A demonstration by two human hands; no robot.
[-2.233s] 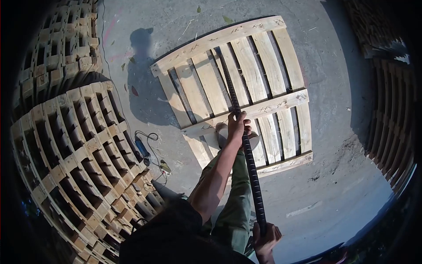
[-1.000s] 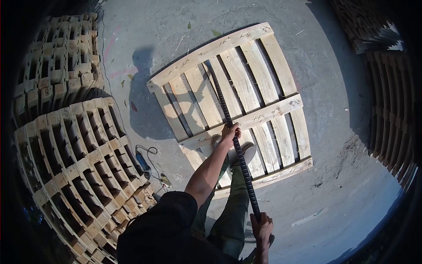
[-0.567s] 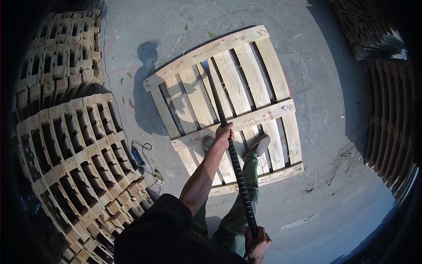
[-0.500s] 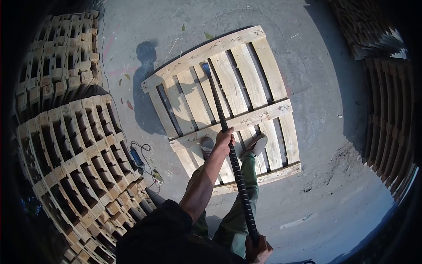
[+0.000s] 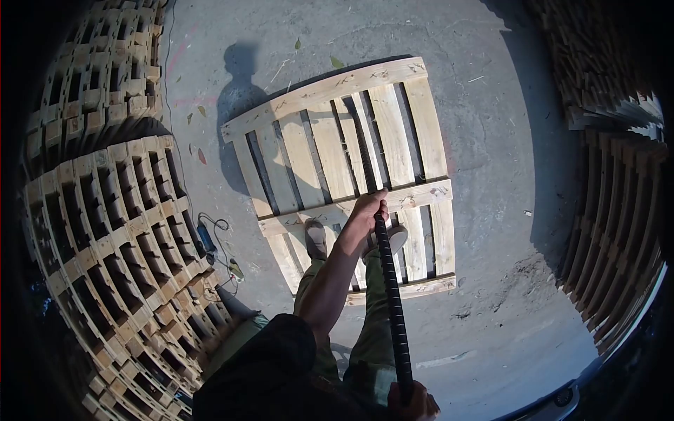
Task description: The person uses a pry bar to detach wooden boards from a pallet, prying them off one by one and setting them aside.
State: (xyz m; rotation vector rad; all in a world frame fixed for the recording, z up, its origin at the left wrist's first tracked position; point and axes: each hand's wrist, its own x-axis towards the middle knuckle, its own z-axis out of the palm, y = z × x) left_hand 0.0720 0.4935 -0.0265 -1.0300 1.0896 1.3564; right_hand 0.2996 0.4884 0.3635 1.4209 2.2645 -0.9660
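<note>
My left hand (image 5: 370, 209) is closed round the middle of a long, dark, ribbed pry bar (image 5: 394, 302). Lower down, at the bottom of the view, my right hand (image 5: 414, 403) grips the near end of the same bar. Its narrow far end points forward over the slats of a wooden pallet (image 5: 337, 207) lying on the ground. Both my shoes overlap the pallet's near half, the left shoe (image 5: 315, 238) beside the middle crossboard and the right shoe (image 5: 397, 240) partly behind the bar and forearm.
Stacked pallets (image 5: 112, 231) rise on the left, with more stacks (image 5: 618, 224) on the right. A blue corded power tool (image 5: 206, 238) lies on the concrete (image 5: 484, 140) by the left stack. Leaves and wood slivers dot the ground.
The bar's far end has shifted right across the slats, and my left hand has moved slightly right with it. My view has shifted a little; both hands keep their hold.
</note>
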